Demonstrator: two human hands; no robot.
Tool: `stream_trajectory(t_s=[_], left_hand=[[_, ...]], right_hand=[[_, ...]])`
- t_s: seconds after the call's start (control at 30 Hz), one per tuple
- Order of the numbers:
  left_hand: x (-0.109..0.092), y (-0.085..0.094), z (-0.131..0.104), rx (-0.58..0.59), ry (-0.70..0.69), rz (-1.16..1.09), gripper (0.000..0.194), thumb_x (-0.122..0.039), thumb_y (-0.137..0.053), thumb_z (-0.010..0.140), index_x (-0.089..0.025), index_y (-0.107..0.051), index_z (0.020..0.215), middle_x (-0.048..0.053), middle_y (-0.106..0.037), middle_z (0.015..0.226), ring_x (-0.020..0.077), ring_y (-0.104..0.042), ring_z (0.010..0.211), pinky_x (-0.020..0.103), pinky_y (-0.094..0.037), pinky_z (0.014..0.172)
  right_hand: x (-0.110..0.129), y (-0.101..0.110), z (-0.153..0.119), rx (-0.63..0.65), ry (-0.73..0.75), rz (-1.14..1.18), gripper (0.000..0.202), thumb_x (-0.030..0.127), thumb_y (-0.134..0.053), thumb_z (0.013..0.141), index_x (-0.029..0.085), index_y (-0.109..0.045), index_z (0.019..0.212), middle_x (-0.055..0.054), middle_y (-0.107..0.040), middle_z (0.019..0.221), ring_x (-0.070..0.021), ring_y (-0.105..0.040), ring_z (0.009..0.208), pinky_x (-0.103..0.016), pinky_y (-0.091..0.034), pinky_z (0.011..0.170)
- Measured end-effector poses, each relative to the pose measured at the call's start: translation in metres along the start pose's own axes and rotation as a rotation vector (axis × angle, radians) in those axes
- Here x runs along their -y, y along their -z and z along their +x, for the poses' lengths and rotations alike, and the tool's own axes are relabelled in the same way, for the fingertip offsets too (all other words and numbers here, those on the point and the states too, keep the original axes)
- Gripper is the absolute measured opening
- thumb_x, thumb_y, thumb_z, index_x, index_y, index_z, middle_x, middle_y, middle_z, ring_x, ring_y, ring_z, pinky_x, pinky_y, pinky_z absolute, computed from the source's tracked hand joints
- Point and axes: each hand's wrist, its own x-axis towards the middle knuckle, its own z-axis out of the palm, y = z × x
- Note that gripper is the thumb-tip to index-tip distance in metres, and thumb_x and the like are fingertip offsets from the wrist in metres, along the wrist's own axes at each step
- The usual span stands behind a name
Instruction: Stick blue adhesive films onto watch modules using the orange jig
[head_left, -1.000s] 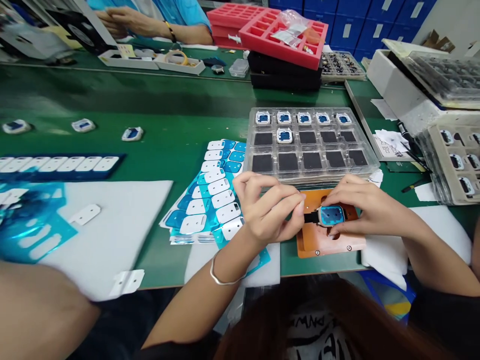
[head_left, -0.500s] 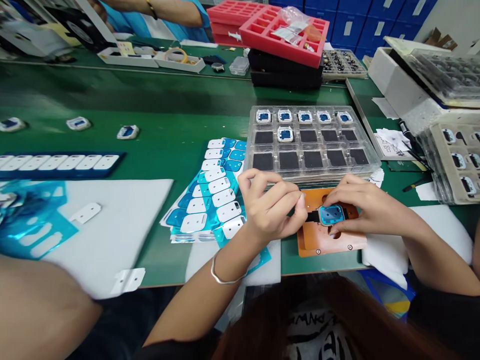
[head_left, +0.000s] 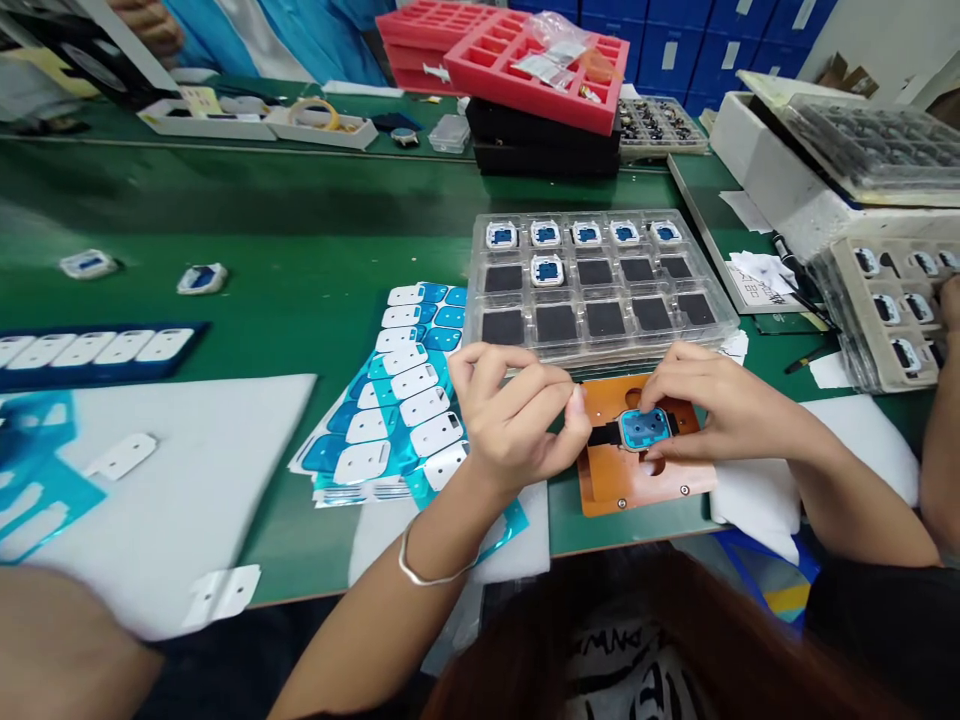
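Tabletop (head_left: pixel 330 245), contents unclear in left grip (head_left: pixel 517 420)

Nothing surely readable: lettering (head_left: pixel 611 643) on dark grey-printed fabric shirt (head_left: pixel 622 675), black characters (head_left: pixel 768 287) on white rectangular card (head_left: pixel 750 297), white labels (head_left: pixel 669 55) on blue plastic bins (head_left: pixel 649 50).

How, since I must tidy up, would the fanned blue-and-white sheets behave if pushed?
The sheets look thin, so probably floppy. Their glossy blue film may let them slide over one another; lying fanned, they would likely spread further.
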Motion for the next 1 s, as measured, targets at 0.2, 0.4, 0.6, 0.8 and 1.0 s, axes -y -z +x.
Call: stream_trajectory(t_s=[0.2,0.4,0.6,0.8,1.0], left_hand=[[0.0,-0.0002,-0.0007,0.011,0.012,-0.001,0.018,-0.012,-0.057,0.079,-0.021,-0.053,0.065,-0.003,-0.066,0.056,0.0192,-0.05,0.064,0.038,-0.031,0.071],[-0.0002,-0.0005,-0.0021,0.017,0.027,0.009,0.018,-0.013,-0.057,0.08,-0.021,-0.053,0.065,-0.004,-0.066,0.057,0.0191,-0.051,0.065,0.038,-0.031,0.072],[-0.0005,-0.0001,-0.0014,0.044,0.032,-0.007,0.017,-0.012,-0.057,0.079,-0.021,-0.054,0.066,-0.003,-0.066,0.058,0.0187,-0.052,0.065,0.039,-0.031,0.073],[0.0,0.0005,-0.0006,0.057,0.029,-0.012,0.017,-0.012,-0.057,0.079,-0.02,-0.054,0.065,-0.003,-0.066,0.059,0.0182,-0.052,0.065,0.039,-0.031,0.072],[0.0003,-0.0003,-0.0013,0.062,0.032,-0.016,0.017,-0.012,-0.058,0.079,-0.02,-0.053,0.065,-0.003,-0.066,0.059,0.0181,-0.052,0.066,0.04,-0.031,0.072]], right_hand=[[-0.0019,0.0017,-0.0007,-0.056,0.061,0.056,0.03,0.044,-0.075,0.082,0.017,-0.066,0.093,-0.004,-0.064,0.077,-0.019,-0.05,0.08,-0.028,-0.039,0.065],[-0.0032,-0.0008,-0.0007,-0.019,0.059,0.018,0.031,0.047,-0.073,0.083,0.018,-0.066,0.09,-0.006,-0.066,0.085,-0.0197,-0.05,0.083,-0.029,-0.039,0.064],[-0.003,-0.0013,-0.0006,-0.005,0.054,-0.01,0.03,0.046,-0.071,0.084,0.018,-0.066,0.09,-0.005,-0.064,0.082,-0.0188,-0.049,0.08,-0.029,-0.038,0.066],[-0.003,-0.0018,-0.0001,0.006,0.055,-0.016,0.028,0.045,-0.07,0.085,0.018,-0.065,0.091,-0.004,-0.063,0.08,-0.0189,-0.048,0.08,-0.029,-0.036,0.066],[-0.0025,-0.0041,0.0,0.029,0.048,-0.004,0.026,0.042,-0.069,0.085,0.018,-0.061,0.091,-0.004,-0.062,0.087,-0.0184,-0.048,0.082,-0.029,-0.035,0.069]])
